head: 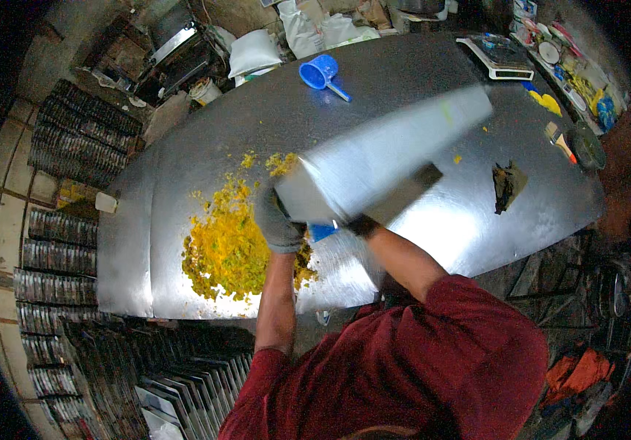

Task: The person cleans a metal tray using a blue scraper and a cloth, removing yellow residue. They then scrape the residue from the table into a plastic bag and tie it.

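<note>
A long metal tray or mould (387, 148), blurred by motion, is held aslant above a sheet-metal table (211, 148). My left hand (278, 217), in a grey glove, grips its near left end. My right hand (360, 225), in a dark glove, is at its lower edge, with the fingers mostly hidden behind the metal. Between the hands, a small blue piece (322, 231) shows under the tray; its kind is unclear. Beside and partly behind my left hand spreads a loose heap of yellow and green crumbly food mix (224, 242), with stray bits farther up the table.
A blue plastic dipper (319, 72) lies at the far edge. To the right are a scale (497, 58), a paintbrush (560, 142), a dark bowl (587, 146) and a crumpled dark scrap (508, 184). Stacked metal trays (194, 390) stand below the near left edge; white sacks (255, 52) lie beyond the table.
</note>
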{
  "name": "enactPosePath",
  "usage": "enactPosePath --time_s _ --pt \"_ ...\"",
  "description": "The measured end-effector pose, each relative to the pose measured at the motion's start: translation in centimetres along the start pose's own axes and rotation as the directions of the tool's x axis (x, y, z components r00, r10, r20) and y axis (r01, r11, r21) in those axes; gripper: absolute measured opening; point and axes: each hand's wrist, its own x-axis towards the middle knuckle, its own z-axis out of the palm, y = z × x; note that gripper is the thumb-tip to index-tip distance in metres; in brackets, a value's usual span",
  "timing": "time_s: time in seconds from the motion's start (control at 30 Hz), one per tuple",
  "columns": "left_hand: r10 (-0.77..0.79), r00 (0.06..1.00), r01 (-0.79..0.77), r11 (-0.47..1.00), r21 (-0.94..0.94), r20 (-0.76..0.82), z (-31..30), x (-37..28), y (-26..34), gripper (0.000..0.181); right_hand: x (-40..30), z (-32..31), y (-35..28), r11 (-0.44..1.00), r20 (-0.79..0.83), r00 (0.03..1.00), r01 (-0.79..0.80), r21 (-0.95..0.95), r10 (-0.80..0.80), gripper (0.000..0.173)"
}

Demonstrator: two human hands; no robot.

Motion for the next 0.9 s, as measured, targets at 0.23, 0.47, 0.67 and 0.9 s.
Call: enactPosePath --time_s 0.23,0.47,0.67,0.9 --pt "0.698 0.536 -0.727 0.668 -0.16 0.476 3.9 -4.9 1.5 0.049 -17.1 -7.1 3.3 0.368 -0.143 0.936 0.016 0.93 0.321 0.034" --pt "0.476 0.852 -0.502 0.861 0.083 0.219 7.4 2.0 4.9 0.05 -19.2 -14.3 4.5 0.62 -0.409 0.853 0.135 0.773 0.325 0.03" --pt "-0.029 0.979 0.022 0.999 0.037 0.203 4.6 7.1 3.8 0.048 -11.6 -18.4 1.9 0.868 -0.423 0.865 -0.029 0.496 0.27 0.028" --pt "-0.293 0.946 0.323 0.796 -0.511 0.142 7.4 1.1 -0.9 0.046 -6.3 -11.8 4.5 0.892 -0.422 0.906 -0.224 -0.393 0.041 0.037"
